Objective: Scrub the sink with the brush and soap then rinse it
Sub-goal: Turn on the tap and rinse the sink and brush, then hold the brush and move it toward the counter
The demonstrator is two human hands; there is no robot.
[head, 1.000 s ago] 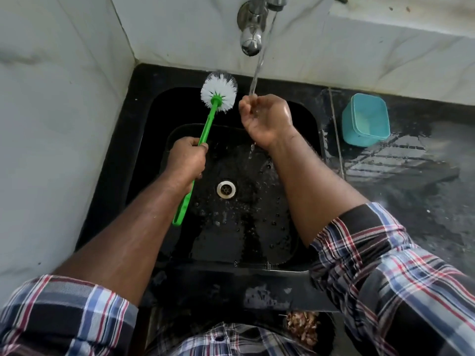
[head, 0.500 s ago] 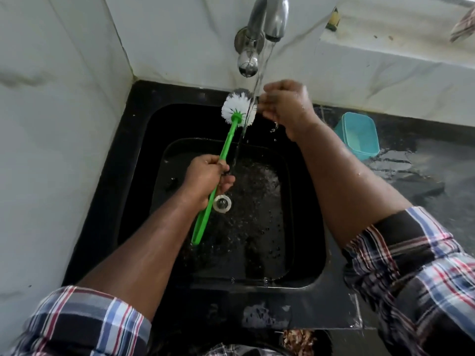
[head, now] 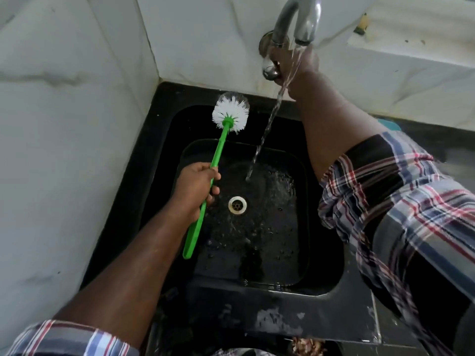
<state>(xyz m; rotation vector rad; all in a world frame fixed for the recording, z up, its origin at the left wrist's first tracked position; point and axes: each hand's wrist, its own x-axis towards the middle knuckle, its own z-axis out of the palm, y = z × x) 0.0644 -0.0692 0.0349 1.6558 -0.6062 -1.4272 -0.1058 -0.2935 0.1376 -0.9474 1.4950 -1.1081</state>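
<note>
Left hand (head: pixel 196 186) grips the brush (head: pixel 230 111) mid-handle, head parked far-left out of the stream; right hand (head: pixel 299 70) is up at the tap (head: pixel 295 21), grip unclear, probably adjusting flow.

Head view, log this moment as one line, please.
left hand: grips green-handled white-bristled brush | right hand: at chrome tap handle | water running into black sink

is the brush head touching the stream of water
Apart. The head view shows the brush head held left of the water stream, with dark sink wall visible between them.
</note>
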